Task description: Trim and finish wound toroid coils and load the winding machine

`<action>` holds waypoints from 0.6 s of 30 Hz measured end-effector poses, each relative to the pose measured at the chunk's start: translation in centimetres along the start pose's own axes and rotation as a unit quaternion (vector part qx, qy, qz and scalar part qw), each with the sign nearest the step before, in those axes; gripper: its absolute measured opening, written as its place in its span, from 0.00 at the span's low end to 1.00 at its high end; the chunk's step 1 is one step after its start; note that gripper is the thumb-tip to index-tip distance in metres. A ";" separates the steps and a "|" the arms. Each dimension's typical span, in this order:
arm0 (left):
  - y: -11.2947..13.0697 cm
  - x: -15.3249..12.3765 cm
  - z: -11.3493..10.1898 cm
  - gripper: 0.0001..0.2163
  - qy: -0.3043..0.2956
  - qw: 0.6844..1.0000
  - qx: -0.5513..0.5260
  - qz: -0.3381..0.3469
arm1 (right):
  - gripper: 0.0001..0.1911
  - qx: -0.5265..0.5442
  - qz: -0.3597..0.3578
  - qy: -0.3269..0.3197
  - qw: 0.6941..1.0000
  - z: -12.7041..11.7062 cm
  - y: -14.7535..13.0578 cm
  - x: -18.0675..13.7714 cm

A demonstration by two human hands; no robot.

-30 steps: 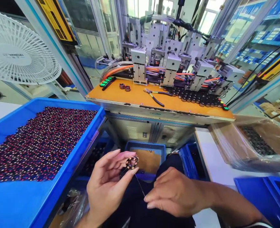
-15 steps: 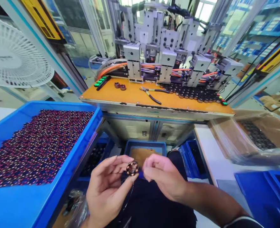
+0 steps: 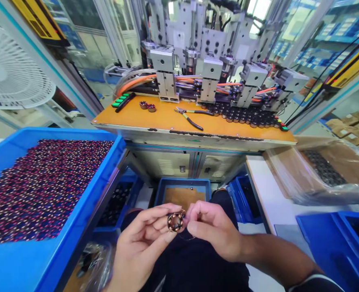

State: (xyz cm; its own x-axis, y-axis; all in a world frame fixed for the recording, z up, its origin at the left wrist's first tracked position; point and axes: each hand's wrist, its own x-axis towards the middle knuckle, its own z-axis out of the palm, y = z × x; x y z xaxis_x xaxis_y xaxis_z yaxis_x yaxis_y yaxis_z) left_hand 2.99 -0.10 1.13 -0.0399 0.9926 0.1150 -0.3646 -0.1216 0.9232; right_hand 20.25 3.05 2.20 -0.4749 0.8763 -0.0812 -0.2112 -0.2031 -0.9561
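Observation:
Between the thumb and fingers of my left hand (image 3: 150, 233) is a small ring-shaped motor stator (image 3: 175, 222) with copper windings, its open face turned up toward me. My right hand (image 3: 214, 227) is closed in a pinch right beside the stator's right edge. A thin wire (image 3: 188, 238) curves from the stator to these fingertips, where its end is hidden. Both hands are above my lap, in front of the workbench.
A blue tray (image 3: 106, 178) full of small wound parts stands at left. On the orange bench top (image 3: 121, 117) lie pliers (image 3: 190, 117), two stators (image 3: 147, 106) and rows of dark parts (image 3: 243, 115) below the machine (image 3: 210, 73). At right is a plastic-lined carton (image 3: 289, 178).
The stator has shifted slightly right and tilted in my left hand. My right fingers have closed in on its edge, and the wire that hung down now bends toward them. The view has shifted slightly.

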 end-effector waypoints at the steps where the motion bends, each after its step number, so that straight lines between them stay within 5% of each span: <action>1: 0.0 0.1 -0.3 0.11 -0.024 1.000 0.002 -0.012 | 0.20 -0.013 -0.004 -0.005 1.000 -0.2 -0.1 -0.1; 5: -0.5 0.5 -1.1 0.13 -0.067 0.997 -0.009 -0.033 | 0.15 -0.089 -0.001 -0.020 0.996 -0.4 -1.6 0.2; 14: -0.6 -0.2 -0.6 0.12 -0.023 0.988 -0.058 -0.144 | 0.09 -0.142 0.045 -0.031 0.988 -1.6 -3.2 0.4; 18: -0.6 0.0 -0.8 0.12 -0.081 0.985 -0.034 -0.149 | 0.10 -0.107 0.065 -0.071 0.990 -1.7 -3.8 0.7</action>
State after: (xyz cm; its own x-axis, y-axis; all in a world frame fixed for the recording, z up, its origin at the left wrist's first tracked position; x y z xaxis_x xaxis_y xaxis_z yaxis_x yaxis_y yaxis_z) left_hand 2.45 -0.04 0.31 0.2250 0.9698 -0.0946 -0.4001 0.1805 0.8985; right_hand 22.21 5.17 5.29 -0.6043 0.7758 -0.1813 0.0373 -0.1998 -0.9791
